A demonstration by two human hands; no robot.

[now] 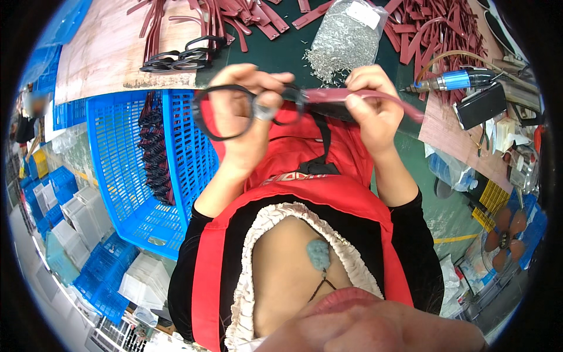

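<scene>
My left hand (237,108) grips a black round-rimmed eyeglass frame (220,139) near its bridge, fingers bent around the rim. My right hand (375,108) pinches a dark red temple arm (328,94) between thumb and fingers. One end of this arm meets the frame's right edge; whether it is fastened there I cannot tell. Just beyond my hands, small silver screw-like pieces (325,66) spill from a clear plastic bag (355,29). At the far left of the bench lie more black frames (176,60), near a pile of red temple arms (258,17).
Another heap of red temple arms (437,32) lies at the far right. A blue electric screwdriver (454,80) and a black box-shaped object (481,105) are on the right. A blue crate (126,220) left of me holds stacked glasses (155,152). A fan (504,232) stands lower right.
</scene>
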